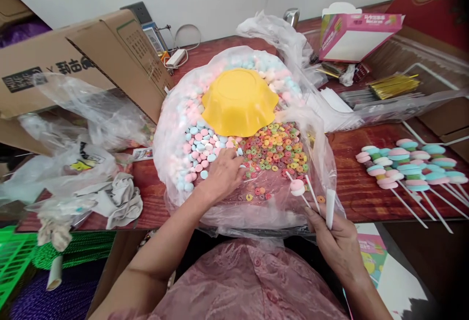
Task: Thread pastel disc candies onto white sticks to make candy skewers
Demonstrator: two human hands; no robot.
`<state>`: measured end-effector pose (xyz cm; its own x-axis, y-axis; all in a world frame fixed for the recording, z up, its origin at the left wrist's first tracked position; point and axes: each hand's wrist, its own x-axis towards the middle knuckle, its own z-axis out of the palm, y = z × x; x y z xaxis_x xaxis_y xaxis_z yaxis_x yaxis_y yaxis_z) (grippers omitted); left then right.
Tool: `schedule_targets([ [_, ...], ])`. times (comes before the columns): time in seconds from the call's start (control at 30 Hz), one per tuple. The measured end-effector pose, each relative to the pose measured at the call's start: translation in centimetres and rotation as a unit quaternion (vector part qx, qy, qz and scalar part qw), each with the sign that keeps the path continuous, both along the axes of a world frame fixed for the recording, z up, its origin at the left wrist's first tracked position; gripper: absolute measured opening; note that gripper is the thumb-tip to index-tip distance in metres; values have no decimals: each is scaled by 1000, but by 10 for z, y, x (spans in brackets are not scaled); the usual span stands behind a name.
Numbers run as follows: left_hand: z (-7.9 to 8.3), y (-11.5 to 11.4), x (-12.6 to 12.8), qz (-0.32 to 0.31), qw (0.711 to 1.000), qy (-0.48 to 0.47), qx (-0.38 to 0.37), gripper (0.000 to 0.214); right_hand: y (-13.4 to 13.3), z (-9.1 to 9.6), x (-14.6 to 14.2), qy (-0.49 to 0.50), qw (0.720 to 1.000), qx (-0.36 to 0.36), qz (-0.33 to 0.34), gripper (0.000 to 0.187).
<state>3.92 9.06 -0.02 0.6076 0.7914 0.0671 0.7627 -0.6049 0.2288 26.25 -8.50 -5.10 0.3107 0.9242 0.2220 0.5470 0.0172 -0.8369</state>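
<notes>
My left hand [224, 174] is over the plastic bag, its fingers curled at the border between pink, white and blue marshmallows [200, 151] and colourful ring-shaped gummies [276, 146]. A pale blue piece [240, 152] shows at its fingertips; what lies between finger and thumb is hidden. Near the bag's right front, my right hand [335, 237] is closed around white sticks. One thin stick carries a pink-and-white marshmallow [297, 188] near its top. A thicker white tube [330, 208] also stands up from this hand.
An upside-down yellow bowl [240, 97] rests on the candy. Finished marshmallow skewers [415, 168] lie at the right of the red table [342, 156]. Behind them are a clear bin [414, 105] and a pink box [361, 34]. Cardboard [124, 56] and a crumpled cloth [122, 200] occupy the left.
</notes>
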Motion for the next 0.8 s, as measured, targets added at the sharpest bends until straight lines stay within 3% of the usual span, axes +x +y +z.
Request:
schedule_targets([
  [0.13, -3, 12, 17, -33, 998, 47, -35, 14, -2, -2, -3, 29, 999, 0, 18, 28],
  [0.33, -21, 4, 11, -85, 995, -35, -41, 14, -8, -11, 5, 41, 999, 2, 12, 28],
  [0.6, -20, 3, -8, 24, 960, -168, -224, 16, -4, -8, -1, 32, 999, 27, 22, 22],
  [0.8, -13, 9, -15, 42, 978, -109, -174, 18, -5, -12, 3, 27, 999, 12, 30, 22],
])
